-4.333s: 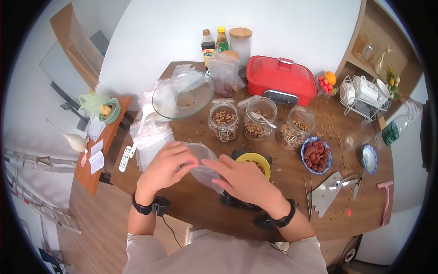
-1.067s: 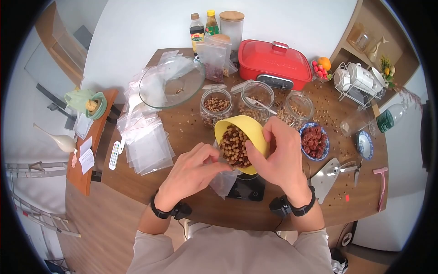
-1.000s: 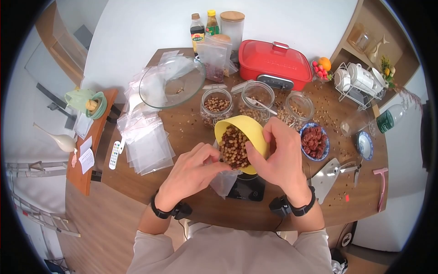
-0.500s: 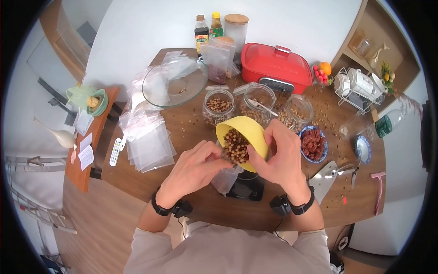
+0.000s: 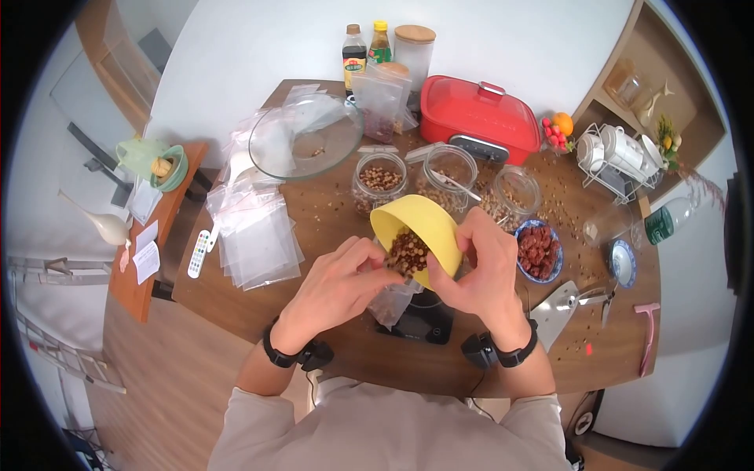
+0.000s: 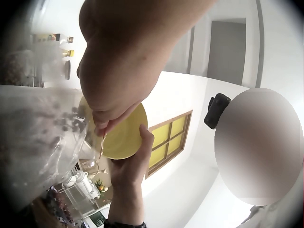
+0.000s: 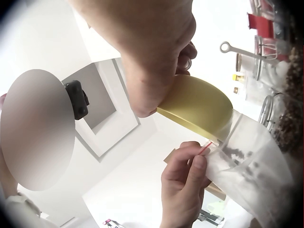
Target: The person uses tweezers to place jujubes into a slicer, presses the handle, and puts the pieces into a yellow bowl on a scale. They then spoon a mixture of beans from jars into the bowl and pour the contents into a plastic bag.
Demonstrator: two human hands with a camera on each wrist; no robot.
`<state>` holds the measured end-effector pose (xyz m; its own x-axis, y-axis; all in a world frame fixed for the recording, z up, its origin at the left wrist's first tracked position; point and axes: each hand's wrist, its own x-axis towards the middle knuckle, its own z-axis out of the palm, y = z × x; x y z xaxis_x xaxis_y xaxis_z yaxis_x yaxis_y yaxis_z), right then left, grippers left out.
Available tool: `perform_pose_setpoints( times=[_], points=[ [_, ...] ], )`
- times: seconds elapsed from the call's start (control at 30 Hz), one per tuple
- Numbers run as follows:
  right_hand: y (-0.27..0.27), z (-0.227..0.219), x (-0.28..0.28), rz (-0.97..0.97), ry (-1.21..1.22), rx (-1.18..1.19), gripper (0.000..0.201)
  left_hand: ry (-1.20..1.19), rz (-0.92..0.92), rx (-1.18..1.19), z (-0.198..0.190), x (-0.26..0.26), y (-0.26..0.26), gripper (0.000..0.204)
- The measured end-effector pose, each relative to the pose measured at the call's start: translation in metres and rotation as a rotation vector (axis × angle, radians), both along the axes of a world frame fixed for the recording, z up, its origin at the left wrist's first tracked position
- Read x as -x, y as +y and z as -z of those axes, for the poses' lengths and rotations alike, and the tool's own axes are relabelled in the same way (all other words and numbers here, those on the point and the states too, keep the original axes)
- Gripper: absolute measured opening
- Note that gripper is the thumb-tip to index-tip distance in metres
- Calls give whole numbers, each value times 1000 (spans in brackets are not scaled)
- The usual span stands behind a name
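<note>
A yellow bowl tips toward a clear, red-edged plastic bag below. Small brown pieces, perhaps nuts, heap against the bowl's lower side; some show inside the bag.

Bright, even light fills the head view, whose edges bow into black; the left wrist view blurs the plastic bag beside the left hand.

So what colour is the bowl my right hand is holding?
The bowl is yellow, best seen in the head view.
</note>
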<state>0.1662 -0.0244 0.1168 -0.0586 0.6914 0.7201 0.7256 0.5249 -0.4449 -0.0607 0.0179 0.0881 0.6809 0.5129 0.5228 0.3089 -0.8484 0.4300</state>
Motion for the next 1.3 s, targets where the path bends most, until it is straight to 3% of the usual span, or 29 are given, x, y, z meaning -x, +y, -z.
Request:
perform_pose_setpoints(
  times=[0.33, 0.57, 0.67, 0.77, 0.9, 1.0, 1.13, 1.17, 1.3],
  points=[
    [5, 7, -3, -126, -107, -279, 40, -32, -40, 27, 7, 5, -1, 33],
    [5, 20, -3, -162, -98, -460, 44, -70, -41, -17, 11, 10, 0, 27],
    [0, 22, -5, -149, -204, -461, 49, -79, -58, -6, 10, 13, -2, 23],
    [-11, 22, -8, -50, -111, -429, 44, -89, -72, -3, 13, 17, -2, 18],
    [-21, 39, -4, 47, 502, -302, 52, -89, -123, 8, 11, 24, -4, 18],
    [-41, 42, -2, 167, 664, -199, 46, -100, -125, -4, 8, 32, -3, 19],
    [-66, 64, -8, 269, 789, 106, 33, -127, -168, -18, 6, 47, 4, 15],
    [-68, 75, -15, 263, 687, 154, 24, -124, -182, -42, 3, 51, 8, 14],
    [-80, 110, -19, 242, 730, 497, 12, -78, -227, -97, -10, 60, 15, 13]
  ],
)
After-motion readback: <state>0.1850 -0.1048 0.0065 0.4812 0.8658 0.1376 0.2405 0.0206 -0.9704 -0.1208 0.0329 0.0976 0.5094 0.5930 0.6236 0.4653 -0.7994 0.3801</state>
